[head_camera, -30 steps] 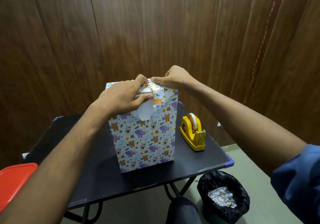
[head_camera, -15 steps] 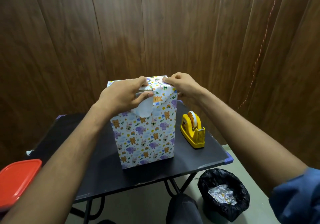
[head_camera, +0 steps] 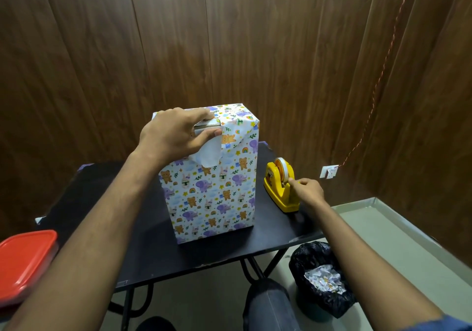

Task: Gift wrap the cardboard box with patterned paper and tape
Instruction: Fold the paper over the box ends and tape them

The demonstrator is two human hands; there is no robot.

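Observation:
The tall cardboard box [head_camera: 212, 192] stands upright on the black table [head_camera: 143, 251], covered in white paper with animal prints. My left hand [head_camera: 176, 134] grips the box's top near edge, thumb on the front and fingers over the top, holding down a folded paper flap whose white underside hangs below my thumb. A strip of bare cardboard shows between my fingers. To the right of the box sits the yellow tape dispenser [head_camera: 281, 187]. My right hand [head_camera: 309, 190] is at the dispenser's front, fingertips pinching at the tape end.
A red-lidded container [head_camera: 24, 261] lies at the lower left. A bin lined with a black bag [head_camera: 321, 277], holding crumpled paper, stands on the floor under the table's right corner. Wooden panel walls close in behind. My knee [head_camera: 268, 302] shows below the table.
My right hand has left the box's top right corner and dropped down to the tape dispenser. My left hand stays gripping the top flap.

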